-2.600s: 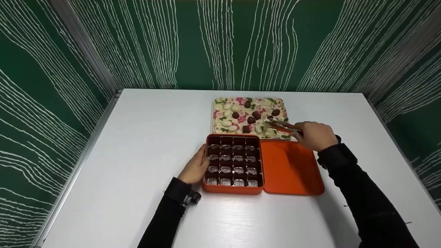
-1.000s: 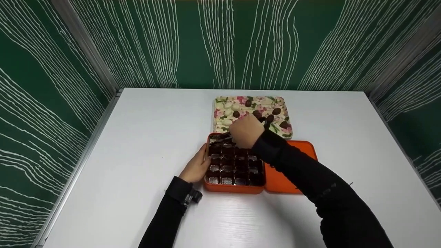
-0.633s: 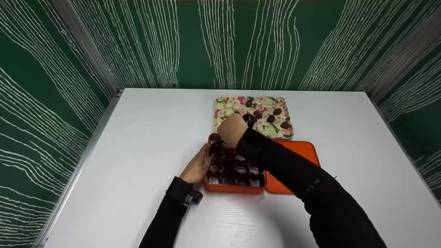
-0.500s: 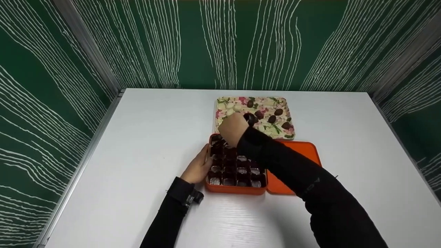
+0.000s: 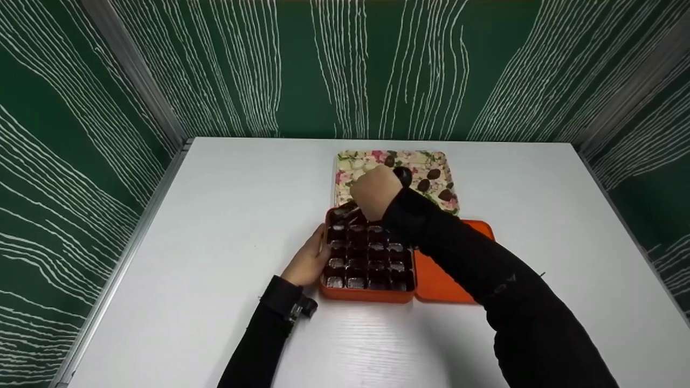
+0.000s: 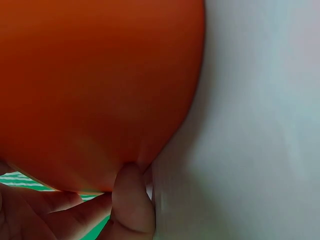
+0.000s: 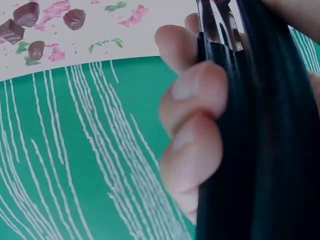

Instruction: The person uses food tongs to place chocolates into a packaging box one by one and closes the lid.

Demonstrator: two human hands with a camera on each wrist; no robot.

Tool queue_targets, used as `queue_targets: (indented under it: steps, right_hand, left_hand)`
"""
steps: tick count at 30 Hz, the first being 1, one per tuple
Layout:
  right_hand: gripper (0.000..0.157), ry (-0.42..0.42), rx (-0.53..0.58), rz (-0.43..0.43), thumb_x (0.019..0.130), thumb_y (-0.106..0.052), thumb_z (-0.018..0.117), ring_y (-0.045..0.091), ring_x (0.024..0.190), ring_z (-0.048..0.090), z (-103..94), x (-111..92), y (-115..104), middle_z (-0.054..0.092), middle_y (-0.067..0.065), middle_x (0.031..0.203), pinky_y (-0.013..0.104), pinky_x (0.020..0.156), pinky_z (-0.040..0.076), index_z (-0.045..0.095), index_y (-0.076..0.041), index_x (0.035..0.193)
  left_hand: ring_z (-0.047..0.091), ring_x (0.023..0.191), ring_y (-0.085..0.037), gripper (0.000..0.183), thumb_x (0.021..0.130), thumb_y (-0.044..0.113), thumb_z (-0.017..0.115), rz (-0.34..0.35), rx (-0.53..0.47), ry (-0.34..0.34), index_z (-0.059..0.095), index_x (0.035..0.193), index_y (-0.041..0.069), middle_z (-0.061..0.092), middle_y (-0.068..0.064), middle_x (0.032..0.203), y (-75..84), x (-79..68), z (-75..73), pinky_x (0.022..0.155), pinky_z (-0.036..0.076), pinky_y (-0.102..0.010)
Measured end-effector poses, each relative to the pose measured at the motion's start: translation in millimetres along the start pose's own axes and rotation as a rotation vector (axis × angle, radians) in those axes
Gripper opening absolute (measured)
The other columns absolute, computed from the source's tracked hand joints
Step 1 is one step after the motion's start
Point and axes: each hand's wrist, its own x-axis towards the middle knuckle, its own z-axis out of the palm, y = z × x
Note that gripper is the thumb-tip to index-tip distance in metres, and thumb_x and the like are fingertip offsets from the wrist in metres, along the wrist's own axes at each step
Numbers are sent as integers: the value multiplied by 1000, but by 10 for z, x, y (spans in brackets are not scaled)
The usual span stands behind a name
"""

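In the head view my left hand [image 5: 306, 261] holds the left side of an orange box [image 5: 368, 296] with a dark divided insert [image 5: 366, 250]. The left wrist view shows those fingers [image 6: 132, 200] against the box's smooth outer wall [image 6: 100, 90], close above the table. My right hand [image 5: 375, 192] is over the box's far edge. It grips metal tongs [image 5: 350, 212] with black handles [image 7: 225, 125], their tips low over the back-left compartments. Whatever is between the tips is hidden. Behind the box lies a floral tray [image 5: 431, 158] with dark chocolates [image 5: 423, 185] and white ones.
An orange lid [image 5: 444, 280] lies flat on the white table [image 5: 242, 205], right of the box, partly under my right forearm. Green walls [image 5: 302, 70] with white wavy lines enclose the table at the back and sides.
My right hand carried the tongs from the tray's right side to the box's back-left corner. In the last half second it has risen slightly, backward and right. The left hand stays put.
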Motion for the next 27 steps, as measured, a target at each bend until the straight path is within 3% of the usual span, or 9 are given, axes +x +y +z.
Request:
queue_targets:
  steps: [6,8,11,14,18,20,25,27]
  right_hand:
    - [52,53,123,36,101,-15,60,14,58,18,26,-138,302,18,-2,61,34,58,15,23,-18,65]
    - [49,82,173,58,101,-21,64,16,58,23,55,-197,433,22,-1,61,36,59,18,31,-16,65]
    - [34,151,249,90,99,-25,68,20,58,34,154,-305,616,34,3,62,37,60,23,52,-11,73]
    - [23,239,324,129,98,-25,71,25,59,43,343,-429,770,44,6,67,39,59,26,61,-8,85]
    - [28,302,405,222,98,-23,70,27,59,42,689,-571,908,42,8,66,40,60,23,53,-8,82]
    - [24,313,438,270,98,-22,70,29,60,44,867,-634,941,45,10,67,41,60,25,58,-4,86]
    - [25,267,500,337,97,-22,71,35,68,56,1212,-803,924,61,18,80,49,61,42,69,3,103]
    - [25,230,515,349,97,-21,71,36,69,57,1300,-867,896,62,19,80,50,62,43,70,3,103]
  left_hand:
    - [23,151,-46,59,107,8,37,6,-8,-13,14,155,-18,21,-37,161,-8,4,4,125,18,-52]
    - [21,151,-46,60,107,8,37,-1,-21,-18,13,156,-17,20,-37,161,-9,7,3,126,18,-52]
    - [21,152,-44,61,106,7,38,-10,-37,-16,13,157,-16,20,-35,162,-13,11,0,126,17,-51]
    - [22,151,-45,62,105,7,40,-15,-51,-6,13,157,-14,21,-34,162,-13,10,3,126,17,-52]
    - [23,151,-45,63,105,7,41,-16,-63,2,14,158,-13,23,-34,162,-4,6,1,125,18,-52]
    - [23,151,-44,63,105,8,41,-18,-70,2,14,158,-13,23,-33,162,2,3,-3,126,18,-52]
    - [23,152,-42,62,106,7,41,-18,-75,-1,14,159,-11,23,-32,163,31,-5,-7,126,17,-50]
    - [24,152,-42,62,106,7,41,-13,-76,-4,15,159,-10,24,-31,163,35,-4,2,126,17,-50]
